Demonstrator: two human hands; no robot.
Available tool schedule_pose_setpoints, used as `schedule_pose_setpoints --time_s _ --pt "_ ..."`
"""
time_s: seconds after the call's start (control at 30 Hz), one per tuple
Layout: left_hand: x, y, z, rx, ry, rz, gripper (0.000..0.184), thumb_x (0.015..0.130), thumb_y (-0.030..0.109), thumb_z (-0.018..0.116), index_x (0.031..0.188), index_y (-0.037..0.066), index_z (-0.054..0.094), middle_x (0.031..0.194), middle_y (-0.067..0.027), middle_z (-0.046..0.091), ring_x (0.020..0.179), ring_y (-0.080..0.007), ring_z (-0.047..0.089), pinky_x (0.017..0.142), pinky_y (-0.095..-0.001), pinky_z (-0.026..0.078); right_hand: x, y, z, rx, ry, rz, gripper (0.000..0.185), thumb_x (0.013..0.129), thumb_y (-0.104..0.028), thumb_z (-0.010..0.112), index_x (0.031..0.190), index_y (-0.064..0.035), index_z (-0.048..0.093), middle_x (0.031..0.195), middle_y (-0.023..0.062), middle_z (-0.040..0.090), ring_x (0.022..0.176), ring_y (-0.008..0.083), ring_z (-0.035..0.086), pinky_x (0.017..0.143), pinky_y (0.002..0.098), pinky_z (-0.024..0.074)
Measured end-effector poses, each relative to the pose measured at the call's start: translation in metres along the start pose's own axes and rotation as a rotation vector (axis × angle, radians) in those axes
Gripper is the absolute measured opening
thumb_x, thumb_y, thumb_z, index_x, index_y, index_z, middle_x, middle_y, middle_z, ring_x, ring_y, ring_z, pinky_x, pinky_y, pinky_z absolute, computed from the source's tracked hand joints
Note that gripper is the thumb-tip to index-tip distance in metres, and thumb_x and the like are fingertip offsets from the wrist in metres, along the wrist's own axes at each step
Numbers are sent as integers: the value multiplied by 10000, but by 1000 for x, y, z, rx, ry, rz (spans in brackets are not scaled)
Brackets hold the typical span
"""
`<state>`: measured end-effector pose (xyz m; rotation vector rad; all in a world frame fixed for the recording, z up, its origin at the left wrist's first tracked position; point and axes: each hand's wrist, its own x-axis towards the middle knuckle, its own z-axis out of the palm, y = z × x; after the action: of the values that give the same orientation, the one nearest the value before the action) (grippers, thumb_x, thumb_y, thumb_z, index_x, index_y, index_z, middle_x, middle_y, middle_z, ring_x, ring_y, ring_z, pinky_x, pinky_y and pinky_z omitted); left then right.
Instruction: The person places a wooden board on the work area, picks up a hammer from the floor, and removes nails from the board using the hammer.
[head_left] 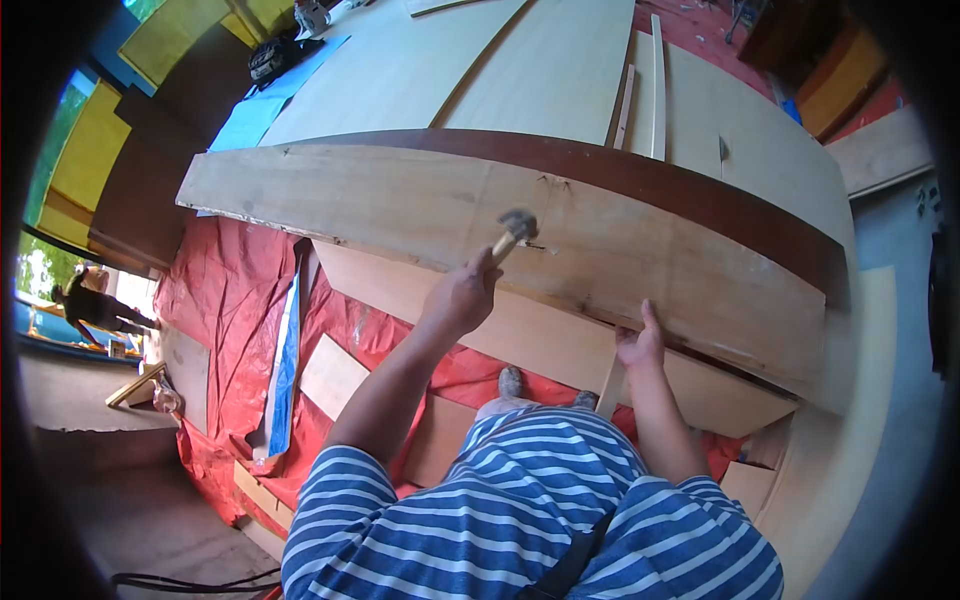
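Observation:
My left hand (pixel 463 298) is closed around the wooden handle of a hammer (pixel 517 224). The hammer's metal head, slightly blurred, is over the face of a long wooden board (pixel 390 190), close to a dark mark in the wood. I cannot tell whether the head touches it. Farther right, my right hand (pixel 641 345) grips the near edge of this board, its thumb up against the face and its fingers partly hidden. Just below that hand, a narrow wooden strip (pixel 609 385) runs down from the edge.
Behind the board lie a dark brown panel (pixel 620 180) and large pale sheets (pixel 400 85). Red tarpaulin (pixel 235 300) covers the floor, with loose wood pieces (pixel 335 378) on it. A black bag (pixel 275 60) rests at the back left. Another person (pixel 95 305) is at far left.

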<state>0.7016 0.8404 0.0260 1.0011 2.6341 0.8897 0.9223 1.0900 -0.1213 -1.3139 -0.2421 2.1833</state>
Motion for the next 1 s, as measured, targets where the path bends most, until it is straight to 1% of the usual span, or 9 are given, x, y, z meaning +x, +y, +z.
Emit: schedule_pose_setpoints --time_s 0.17,0.2,0.33,0.43,0.5,0.67,0.77,0.93,1.0 --pt "-16 16 3 -89 75 -127 283 1007 263 527 1183 43 557 923 -266 664 829 -478 623 717 -527 511 1 6 -25 33 -102 -2 415 876 -274 786 1216 -129 598 1118 50 657 986 212 653 765 332 572" --pt "-22 15 7 -277 88 -174 252 1030 281 508 1078 37 545 781 -202 643 673 -394 634 620 -465 528 -4 6 -16 46 -80 -13 410 879 -271 782 1216 -129 598 1121 48 656 988 211 652 770 330 572" --pt "-32 -19 27 -986 45 -546 325 1056 385 468 1059 61 490 695 -43 526 548 -159 579 477 -325 510 -13 2 -6 40 -106 -8 406 881 -266 780 1221 -139 598 1115 42 654 997 197 641 793 327 558" --pt "-34 -31 51 -1130 69 -735 347 1047 408 481 1056 61 473 717 -69 545 542 -185 580 481 -346 515 -10 0 -9 22 -105 -11 403 873 -277 788 1207 -144 607 1097 30 651 984 183 629 798 319 546" --pt "-36 -19 61 -1062 -184 -719 302 1050 391 478 1124 99 494 749 -52 549 542 -170 549 503 -357 508 -11 -1 -6 -1 -83 -5 396 868 -283 793 1194 -145 614 1082 22 649 974 176 622 798 312 539" --pt "-43 -26 67 -1321 246 -761 311 1047 388 494 1027 78 483 726 -54 551 538 -183 556 503 -351 514 -10 -6 -9 -37 -77 29 391 861 -292 802 1176 -150 620 1065 16 638 975 168 610 786 299 526" --pt "-41 5 72 -1199 -107 -737 298 1054 397 471 1052 99 487 719 -41 528 538 -166 534 504 -350 507 -3 -4 -14 -28 -64 46 391 859 -295 804 1174 -151 622 1072 14 634 974 165 603 773 298 522" --pt "-51 -18 74 -1393 282 -736 307 1048 402 481 1121 106 508 715 -46 534 510 -171 524 481 -337 491 -11 -13 -1 -51 -70 24 359 870 -319 789 1138 -147 622 1031 15 631 917 167 605 747 299 525" --pt "-46 -12 92 -1261 138 -730 313 1048 420 473 1138 122 505 717 -41 527 511 -162 520 477 -331 489 -15 -10 -7 -51 -66 37 349 872 -328 786 1118 -145 619 1009 26 627 897 175 610 740 301 529"
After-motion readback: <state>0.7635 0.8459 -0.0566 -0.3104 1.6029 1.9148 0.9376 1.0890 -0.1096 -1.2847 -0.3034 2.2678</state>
